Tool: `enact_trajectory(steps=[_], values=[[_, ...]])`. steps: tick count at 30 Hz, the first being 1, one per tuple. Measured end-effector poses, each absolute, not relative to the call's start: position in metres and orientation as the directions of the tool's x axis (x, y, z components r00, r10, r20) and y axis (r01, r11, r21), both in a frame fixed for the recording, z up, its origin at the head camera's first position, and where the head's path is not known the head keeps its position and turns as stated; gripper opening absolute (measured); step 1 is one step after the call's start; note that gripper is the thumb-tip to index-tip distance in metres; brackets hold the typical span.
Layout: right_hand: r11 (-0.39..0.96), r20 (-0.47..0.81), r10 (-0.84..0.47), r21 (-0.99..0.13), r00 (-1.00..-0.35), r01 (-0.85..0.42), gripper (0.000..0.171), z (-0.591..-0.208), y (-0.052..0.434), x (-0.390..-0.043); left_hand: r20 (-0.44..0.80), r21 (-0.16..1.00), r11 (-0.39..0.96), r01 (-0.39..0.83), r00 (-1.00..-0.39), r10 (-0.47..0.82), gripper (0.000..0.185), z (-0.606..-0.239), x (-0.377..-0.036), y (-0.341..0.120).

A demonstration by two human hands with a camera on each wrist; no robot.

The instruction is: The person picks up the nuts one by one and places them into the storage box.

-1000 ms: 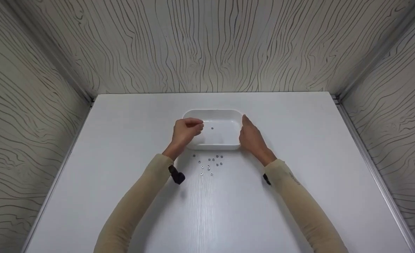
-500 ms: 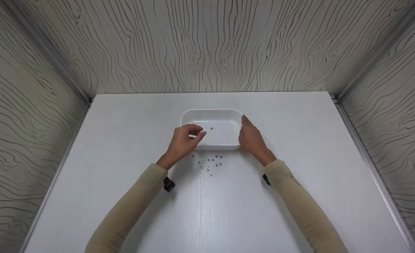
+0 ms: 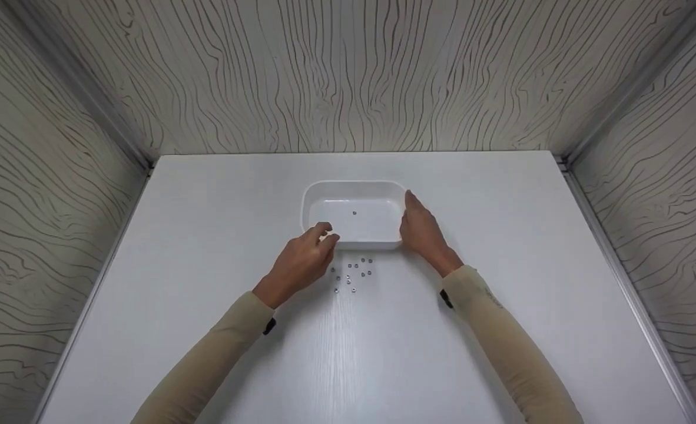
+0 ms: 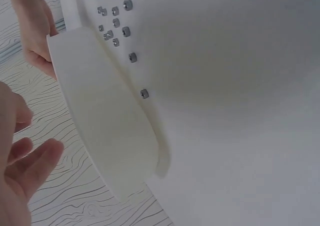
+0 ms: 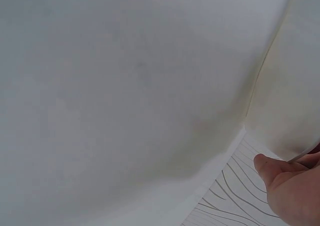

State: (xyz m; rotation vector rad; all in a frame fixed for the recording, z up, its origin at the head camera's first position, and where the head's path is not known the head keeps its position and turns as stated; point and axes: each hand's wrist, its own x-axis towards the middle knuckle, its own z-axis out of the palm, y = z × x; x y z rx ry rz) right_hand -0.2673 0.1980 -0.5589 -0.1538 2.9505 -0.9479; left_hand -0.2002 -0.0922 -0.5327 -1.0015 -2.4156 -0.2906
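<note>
A white plastic container [image 3: 365,245] with rounded corners stands on the table, and a single small metal nut [image 3: 354,213] lies on its floor. My right hand [image 3: 424,232] grips the container's right side, its fingers at the rim [image 5: 306,154] in the right wrist view. Over the near left corner is my left hand [image 3: 301,259], thumb and fingers apart with nothing seen between them. Several loose nuts [image 3: 348,277] are scattered just in front of the container. The left wrist view shows these nuts [image 4: 126,31] close to the container's outer wall [image 4: 105,105].
The white table [image 3: 501,247] is enclosed by wood-patterned panels [image 3: 348,76] at the back and both sides. Metal rails [image 3: 636,294] run along its side edges. A small black camera [image 3: 446,299] sits under the right cuff.
My left hand has drawn back from over the container toward its near left corner, its fingers spreading apart. The right hand stays on the container's side. The nut inside has not moved.
</note>
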Motion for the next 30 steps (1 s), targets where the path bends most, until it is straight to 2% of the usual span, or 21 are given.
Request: enact_trajectory(steps=[7, 15, 24, 30], values=[[0.811, -0.017, -0.094, -0.582, -0.995, -0.067, 0.059, -0.558, 0.198, -0.268, 0.499, -0.103, 0.684, 0.722, -0.558, 0.663, 0.017, -0.544, -0.193, -0.097], [0.806, -0.011, -0.107, -0.587, -0.994, -0.080, 0.059, -0.560, 0.198, -0.269, 0.460, -0.167, 0.719, 0.675, -0.591, 0.662, 0.014, -0.557, -0.186, -0.099], [0.798, 0.000, -0.094, -0.598, -0.996, -0.076, 0.060, -0.563, 0.199, -0.268, 0.307, -0.157, 0.658, 0.737, -0.596, 0.742, 0.018, -0.569, -0.183, -0.101], [0.798, -0.001, -0.085, -0.599, -0.996, -0.067, 0.059, -0.562, 0.198, -0.267, 0.285, -0.205, 0.653, 0.730, -0.593, 0.753, 0.016, -0.576, -0.187, -0.105]])
